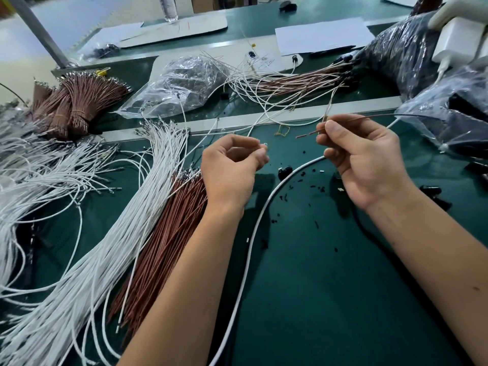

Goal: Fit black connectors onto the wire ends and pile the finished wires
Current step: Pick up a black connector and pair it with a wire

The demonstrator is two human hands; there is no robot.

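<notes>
My right hand (361, 157) pinches a thin brown wire (307, 134) between thumb and forefinger, its bare end pointing left toward my left hand. My left hand (232, 162) is curled, thumb and fingertips pinched together around a tiny pale piece that I cannot make out. A black connector (285, 172) lies on the green mat between my hands. Finished brown and white wires with black connectors are piled (303, 80) at the back right.
Bundles of white wires (100, 233) and brown wires (163, 239) fan out on the left. A thick white cable (253, 233) curves between my forearms. Plastic bags (179, 83) sit at the back, another bag (454, 120) at the right. Small black bits dot the mat (317, 286).
</notes>
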